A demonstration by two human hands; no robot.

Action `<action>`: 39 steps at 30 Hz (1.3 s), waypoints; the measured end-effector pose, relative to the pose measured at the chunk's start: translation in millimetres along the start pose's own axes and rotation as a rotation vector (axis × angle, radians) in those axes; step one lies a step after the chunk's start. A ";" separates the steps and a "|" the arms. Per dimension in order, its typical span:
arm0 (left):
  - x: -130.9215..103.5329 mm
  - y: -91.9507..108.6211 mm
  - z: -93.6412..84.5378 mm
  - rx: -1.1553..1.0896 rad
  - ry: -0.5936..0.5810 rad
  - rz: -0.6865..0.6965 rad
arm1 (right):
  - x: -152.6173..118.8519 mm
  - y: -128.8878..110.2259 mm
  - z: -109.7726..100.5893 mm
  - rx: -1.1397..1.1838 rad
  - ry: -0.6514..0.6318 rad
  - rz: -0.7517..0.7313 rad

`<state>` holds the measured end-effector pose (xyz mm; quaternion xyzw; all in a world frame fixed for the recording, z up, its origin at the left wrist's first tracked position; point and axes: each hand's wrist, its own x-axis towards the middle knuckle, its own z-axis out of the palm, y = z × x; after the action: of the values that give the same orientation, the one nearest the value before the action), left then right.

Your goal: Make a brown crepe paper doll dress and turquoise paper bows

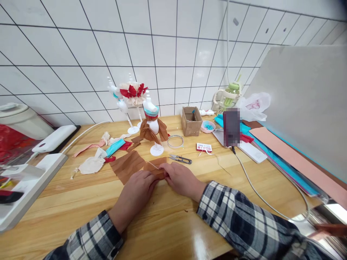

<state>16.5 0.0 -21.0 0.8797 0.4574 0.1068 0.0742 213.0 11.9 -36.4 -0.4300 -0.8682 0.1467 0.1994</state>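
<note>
My left hand (140, 187) rests on the table with its fingers curled onto the lower edge of a small brown crepe-like piece (150, 167). From the other side, my right hand (181, 179) pinches the same piece near its right edge. A thin pale strip (153, 165) lies across it, running toward my right fingertips. Left of this, a larger brown crepe-like sheet (127, 164) lies flat, partly under the small piece. Thread snips (181, 159) lie just beyond my right hand. Behind stands a white mini dress form (153, 126) with a brown skirt and a blue-and-red band.
Two more white forms (133, 94) stand behind. Scraps (92, 163) lie left, near a power strip (35, 191). A metal ring (175, 141), cardboard box (191, 122), small red-and-white packet (204, 147), pink dish (208, 126), blurred-out dark device (231, 128) and coloured sheets (295, 155) occupy the right.
</note>
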 end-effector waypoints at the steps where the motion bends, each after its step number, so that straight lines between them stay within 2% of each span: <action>1: 0.1 0.0 0.0 0.007 -0.006 -0.001 | 0.3 0.2 0.5 0.005 0.021 -0.028; 5: 0.4 -1.1 2.2 0.050 -0.016 0.006 | 1.4 2.8 2.4 0.066 0.103 -0.072; 11: 1.3 0.0 -0.3 0.135 0.021 0.020 | 1.3 6.0 3.2 0.094 0.078 -0.049; 13: 0.7 0.5 -2.0 0.149 0.017 0.020 | 0.5 4.4 1.3 0.054 0.105 -0.060; 16: -1.1 0.3 -2.5 0.120 0.023 0.011 | -0.7 1.0 -1.5 0.024 0.171 -0.110; 19: -1.7 -0.6 -0.7 0.061 0.056 0.002 | -0.3 1.1 -1.1 0.082 0.140 -0.147; 25: 0.2 -5.4 1.6 0.044 0.046 -0.048 | 3.5 13.8 -1.9 0.172 0.067 0.063; 30: 1.5 -12.6 -0.9 0.015 0.065 -0.043 | 6.5 20.3 -4.4 0.378 0.095 0.124; 36: 0.9 -12.3 -2.9 -0.028 0.080 -0.103 | 6.9 21.0 -5.8 0.503 0.221 0.128; 39: 2.9 -7.4 -2.1 -0.018 0.066 -0.068 | 3.8 16.8 -10.1 0.499 0.233 0.030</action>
<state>11.7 6.7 -20.2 0.8588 0.4884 0.1374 0.0704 227.2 25.6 -33.8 -0.3946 -0.7699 0.3085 0.3955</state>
